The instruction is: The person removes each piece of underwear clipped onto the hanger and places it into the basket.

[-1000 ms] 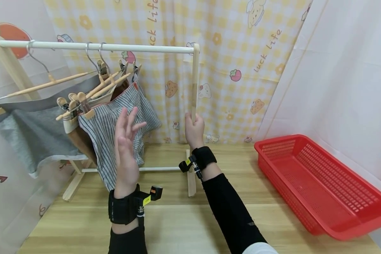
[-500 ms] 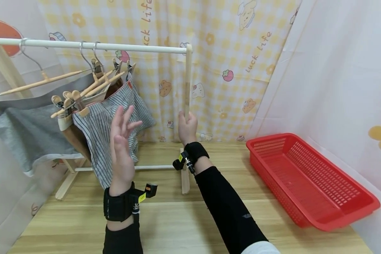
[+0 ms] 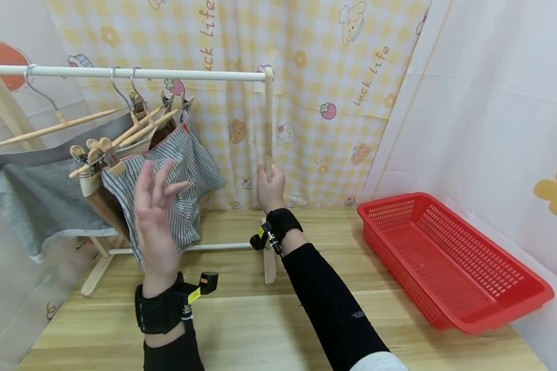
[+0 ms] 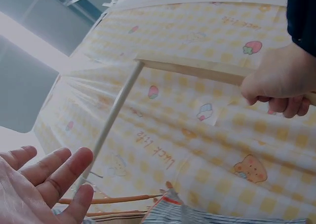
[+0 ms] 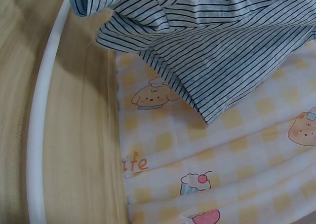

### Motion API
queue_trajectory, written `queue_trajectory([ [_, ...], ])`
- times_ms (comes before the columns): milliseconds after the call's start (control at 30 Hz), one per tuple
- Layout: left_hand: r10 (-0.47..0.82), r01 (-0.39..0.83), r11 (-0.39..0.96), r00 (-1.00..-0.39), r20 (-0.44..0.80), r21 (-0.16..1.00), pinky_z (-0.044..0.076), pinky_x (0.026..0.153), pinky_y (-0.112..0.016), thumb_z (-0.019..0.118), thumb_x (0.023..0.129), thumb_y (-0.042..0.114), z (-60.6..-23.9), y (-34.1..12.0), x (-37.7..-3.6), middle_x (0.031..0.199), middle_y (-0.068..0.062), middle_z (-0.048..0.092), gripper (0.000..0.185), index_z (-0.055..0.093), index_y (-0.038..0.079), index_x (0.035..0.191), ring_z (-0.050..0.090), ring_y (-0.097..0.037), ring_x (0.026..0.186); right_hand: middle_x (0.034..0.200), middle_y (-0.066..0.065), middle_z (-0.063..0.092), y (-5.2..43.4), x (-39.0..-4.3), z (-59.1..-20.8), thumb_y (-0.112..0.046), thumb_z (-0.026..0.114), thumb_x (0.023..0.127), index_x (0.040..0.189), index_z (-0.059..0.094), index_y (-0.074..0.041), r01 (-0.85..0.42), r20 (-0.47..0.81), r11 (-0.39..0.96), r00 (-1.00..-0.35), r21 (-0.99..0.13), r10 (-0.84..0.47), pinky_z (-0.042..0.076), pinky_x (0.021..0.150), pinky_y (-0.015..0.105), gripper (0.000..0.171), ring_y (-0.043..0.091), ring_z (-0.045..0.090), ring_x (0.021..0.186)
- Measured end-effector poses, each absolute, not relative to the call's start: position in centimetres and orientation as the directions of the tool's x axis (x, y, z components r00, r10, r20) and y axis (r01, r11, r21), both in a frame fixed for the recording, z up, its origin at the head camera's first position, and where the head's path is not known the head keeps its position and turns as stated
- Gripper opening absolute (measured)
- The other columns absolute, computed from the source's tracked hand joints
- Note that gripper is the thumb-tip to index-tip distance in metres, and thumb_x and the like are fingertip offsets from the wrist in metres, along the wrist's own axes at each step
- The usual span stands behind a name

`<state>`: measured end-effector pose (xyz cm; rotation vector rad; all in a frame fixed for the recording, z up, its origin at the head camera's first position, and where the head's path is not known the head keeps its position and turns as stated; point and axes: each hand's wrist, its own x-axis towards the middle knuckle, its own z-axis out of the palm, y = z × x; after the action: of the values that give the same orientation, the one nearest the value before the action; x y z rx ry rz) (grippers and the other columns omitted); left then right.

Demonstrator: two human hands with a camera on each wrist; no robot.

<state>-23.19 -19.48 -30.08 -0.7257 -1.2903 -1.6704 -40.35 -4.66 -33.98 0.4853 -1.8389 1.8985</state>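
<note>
Gripping the clothes rack (image 3: 268, 103) by its right upright (image 3: 268, 136), near the centre of the frame, with the fingers of the right hand (image 3: 271, 188) curled round the wood. Carrying three hangers (image 3: 163, 119) on the white top bar (image 3: 204, 75) at upper left — two close together, one farther left. Hanging from these by clips (image 3: 117, 168), striped shorts (image 3: 199, 165) in front, then a brown garment (image 3: 105, 206), then grey shorts (image 3: 37, 196) toward the left edge. Holding the left hand (image 3: 157, 226) up before the striped shorts, with fingers spread wide and grasping nothing. Judging from this, done with clipping and hooking all three garments — and, with no loose garment in view, perhaps left with only the spacing or the rack's stance. Farther out, at right, well apart: a red basket (image 3: 394, 263) on the wooden table (image 3: 232, 330).
</note>
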Motion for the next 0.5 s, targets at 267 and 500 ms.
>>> queue_trajectory([
  [267, -0.544, 0.913, 0.057, -0.311, 0.779, 0.405, 0.032, 0.097, -0.035, 0.054, 0.098, 0.042, -29.4, -19.9, -22.0, 0.127, -0.021, 0.059, 0.058, 0.049, -0.001, 0.136, 0.058, -0.030, 0.107, 0.052, -0.004, 0.026, -4.6, -40.5, -33.9, -0.017, 0.046, 0.104, 0.063, 0.029, -0.013, -0.554, 0.553, -0.009, -0.831, -0.832, 0.070, 0.024, 0.045, 0.025, 0.045, 0.011, 0.024, 0.042],
  [500, -0.758, 0.890, 0.205, -0.119, 0.641, 0.407, 0.035, 0.085, -0.030, 0.043, 0.088, 0.013, -28.8, -19.4, -21.7, 0.105, -0.019, 0.060, 0.037, 0.057, -0.003, 0.119, 0.056, -0.030, 0.097, 0.052, -0.005, 0.023, -4.6, -40.3, -34.2, -0.018, 0.046, 0.103, 0.064, 0.028, -0.013, -0.564, 0.562, 0.002, -0.823, -0.826, 0.081, 0.024, 0.046, 0.024, 0.044, 0.011, 0.024, 0.042],
])
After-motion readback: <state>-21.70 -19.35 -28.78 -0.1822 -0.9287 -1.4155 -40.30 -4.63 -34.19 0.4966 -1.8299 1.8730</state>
